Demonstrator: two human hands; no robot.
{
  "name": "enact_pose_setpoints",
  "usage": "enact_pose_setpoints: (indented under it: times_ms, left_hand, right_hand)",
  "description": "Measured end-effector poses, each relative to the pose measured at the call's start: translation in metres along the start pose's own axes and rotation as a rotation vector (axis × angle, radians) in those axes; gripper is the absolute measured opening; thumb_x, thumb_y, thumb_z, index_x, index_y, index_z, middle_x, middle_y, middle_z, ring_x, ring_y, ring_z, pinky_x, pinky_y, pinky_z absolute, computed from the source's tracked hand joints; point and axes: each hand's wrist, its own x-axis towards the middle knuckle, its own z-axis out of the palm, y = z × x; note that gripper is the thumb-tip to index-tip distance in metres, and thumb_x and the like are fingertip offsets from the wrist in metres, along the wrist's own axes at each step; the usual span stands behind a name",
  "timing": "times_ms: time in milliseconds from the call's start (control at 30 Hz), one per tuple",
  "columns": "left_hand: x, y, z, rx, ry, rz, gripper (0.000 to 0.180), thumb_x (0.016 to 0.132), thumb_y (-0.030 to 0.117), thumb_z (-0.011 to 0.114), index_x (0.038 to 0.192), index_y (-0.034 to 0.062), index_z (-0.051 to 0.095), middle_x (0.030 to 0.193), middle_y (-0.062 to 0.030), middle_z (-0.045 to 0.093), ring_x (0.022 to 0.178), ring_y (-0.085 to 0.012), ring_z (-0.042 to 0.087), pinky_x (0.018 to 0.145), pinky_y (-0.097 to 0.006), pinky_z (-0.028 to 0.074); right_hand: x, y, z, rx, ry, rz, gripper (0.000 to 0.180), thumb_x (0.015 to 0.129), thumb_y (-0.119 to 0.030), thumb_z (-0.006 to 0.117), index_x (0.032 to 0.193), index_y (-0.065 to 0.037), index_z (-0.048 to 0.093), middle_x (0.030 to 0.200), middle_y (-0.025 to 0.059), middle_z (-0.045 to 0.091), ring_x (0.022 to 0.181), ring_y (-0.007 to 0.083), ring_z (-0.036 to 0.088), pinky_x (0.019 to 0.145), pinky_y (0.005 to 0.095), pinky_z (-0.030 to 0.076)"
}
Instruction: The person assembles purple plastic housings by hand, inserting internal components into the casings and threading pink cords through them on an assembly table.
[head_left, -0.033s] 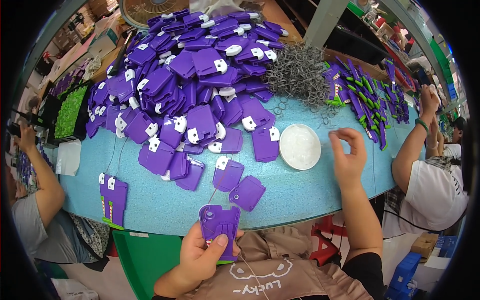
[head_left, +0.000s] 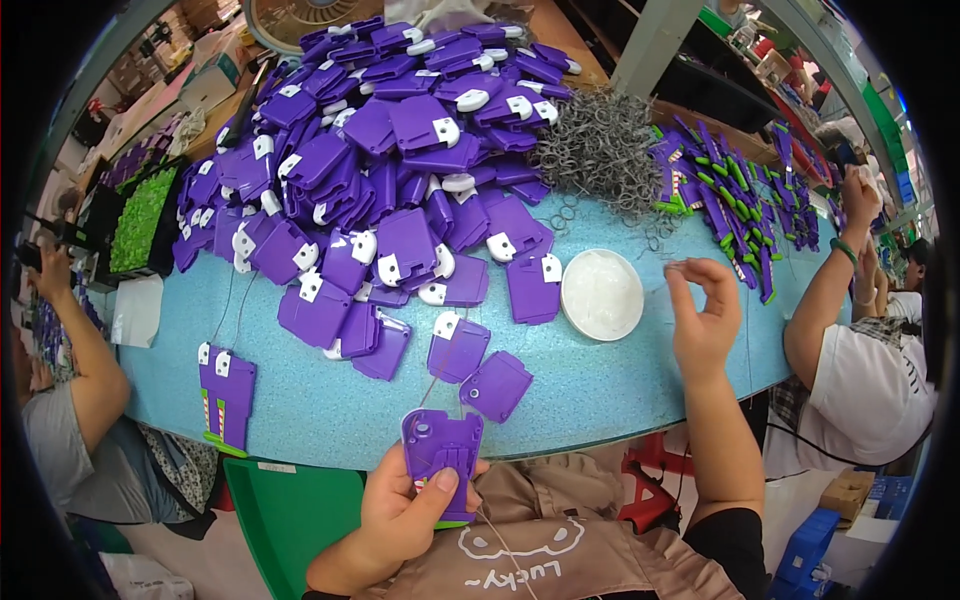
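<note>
My left hand (head_left: pixel 400 505) is closed round a purple plastic shell (head_left: pixel 441 436), its inner side up and the thumb pressed on it. A thin cord crosses this shell. Just beyond it lie a purple piece with a white end (head_left: pixel 458 350) and a plain purple cover (head_left: pixel 497 386). My right hand (head_left: pixel 708 310) hovers over the table, to the right of a round white dish (head_left: pixel 601 295). Its thumb and index finger are pinched together; a small dark bit shows at the tips, too small to name.
A high heap of purple pieces with white ends (head_left: pixel 350 160) covers the table's far left. Behind the dish are tangled grey metal springs (head_left: pixel 600 140); purple-and-green parts (head_left: pixel 735 195) lie farther right. An assembled purple piece (head_left: pixel 228 400) lies front left. Co-workers sit at both sides.
My right hand has shifted very slightly to the right, its fingers still pinched. The left hand keeps its hold on the purple shell.
</note>
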Motion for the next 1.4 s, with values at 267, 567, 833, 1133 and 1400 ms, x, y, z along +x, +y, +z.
enact_pose_setpoints:
  times_ms: [267, 567, 833, 1133, 1400]
  left_hand:
    - [0.021, -0.005, 0.011, 0.09, -0.187, -0.13, 0.024, 0.09, 0.011, 0.049, 0.111, 0.0006, 0.047, 0.094, -0.004, 0.06, 0.066, -0.0057, 0.053, 0.058, -0.021, 0.047]
    - [0.017, -0.006, 0.002, 0.116, -0.206, -0.122, 0.025, 0.09, 0.009, 0.048, 0.112, -0.0015, 0.044, 0.098, -0.0073, 0.059, 0.072, -0.0075, 0.056, 0.063, -0.022, 0.047]
    - [0.017, -0.005, 0.002, 0.18, -0.191, -0.082, 0.02, 0.088, 0.013, 0.051, 0.104, 0.0012, 0.053, 0.078, -0.0016, 0.058, 0.06, -0.0063, 0.053, 0.053, -0.022, 0.042]
    - [0.019, 0.004, 0.0, 0.446, -0.37, -0.094, 0.021, 0.084, 0.01, 0.052, 0.102, -0.0005, 0.051, 0.076, -0.0096, 0.058, 0.061, -0.0214, 0.056, 0.054, -0.032, 0.042]
    - [0.014, -0.006, 0.0, 0.593, -0.457, 0.276, 0.025, 0.082, 0.009, 0.052, 0.105, -0.0002, 0.049, 0.079, -0.0136, 0.056, 0.066, -0.0298, 0.056, 0.057, -0.037, 0.043]
  right_hand:
    - [-0.053, -0.091, 0.036, 0.777, -0.325, 0.191, 0.024, 0.077, 0.007, 0.06, 0.096, 0.0, 0.047, 0.102, 0.0192, 0.058, 0.084, 0.018, 0.059, 0.079, 0.0295, 0.047]
    - [-0.055, -0.105, 0.05, 0.465, -0.497, -0.161, 0.019, 0.066, 0.002, 0.07, 0.082, -0.006, 0.061, 0.082, 0.0061, 0.065, 0.089, 0.0223, 0.056, 0.079, 0.0328, 0.037]
    - [-0.055, -0.104, 0.05, 0.462, -0.499, -0.155, 0.022, 0.063, 0.001, 0.072, 0.081, -0.006, 0.062, 0.084, 0.0059, 0.064, 0.086, 0.0244, 0.056, 0.076, 0.033, 0.041]
    - [-0.046, -0.122, 0.047, 0.564, -0.872, 0.186, 0.028, 0.071, -0.002, 0.066, 0.097, -0.002, 0.054, 0.095, 0.0127, 0.058, 0.076, 0.0241, 0.057, 0.07, 0.0304, 0.046]
    - [-0.076, -0.105, 0.043, 1.614, -0.817, 0.851, 0.044, 0.082, -0.004, 0.056, 0.119, -0.001, 0.035, 0.112, 0.0174, 0.05, 0.108, 0.0269, 0.05, 0.092, 0.0377, 0.039]
